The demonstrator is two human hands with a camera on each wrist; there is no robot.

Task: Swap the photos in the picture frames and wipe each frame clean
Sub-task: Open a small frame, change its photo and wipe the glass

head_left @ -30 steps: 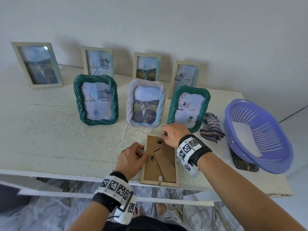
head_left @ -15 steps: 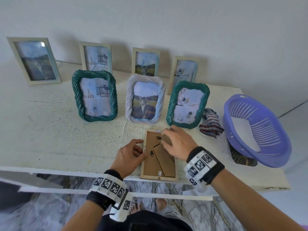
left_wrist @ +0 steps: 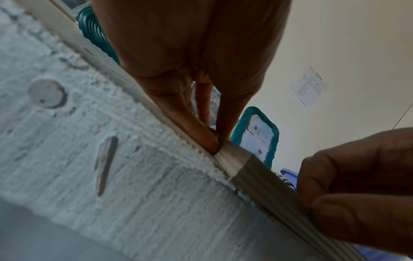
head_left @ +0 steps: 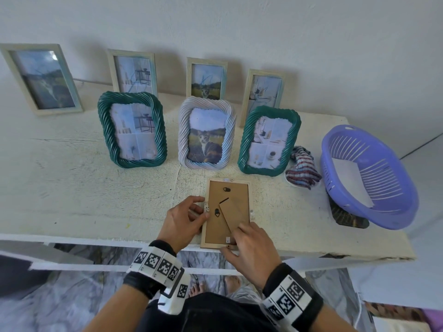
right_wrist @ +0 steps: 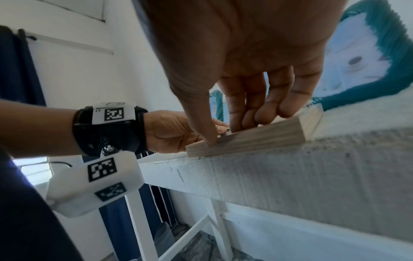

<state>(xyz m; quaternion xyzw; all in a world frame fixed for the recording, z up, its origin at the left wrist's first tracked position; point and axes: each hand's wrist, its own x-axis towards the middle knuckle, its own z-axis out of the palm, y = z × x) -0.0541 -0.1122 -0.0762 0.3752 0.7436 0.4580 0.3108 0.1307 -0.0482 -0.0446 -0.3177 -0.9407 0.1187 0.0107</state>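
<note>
Where it gripped the top, right hand (head_left: 251, 250) now at wooden frame's (head_left: 226, 215) near edge

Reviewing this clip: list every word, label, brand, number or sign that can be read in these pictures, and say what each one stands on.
No text can be read in any view.
White printed sheet on the wall: lines of print, too small and blurred to read.
Black-and-white square marker tags on the left wristband and right wristband: coded patterns only; a tiny mark beside one is illegible.
Photos in the standing frames and the brown back of the face-down wooden frame: no lettering visible.
</note>
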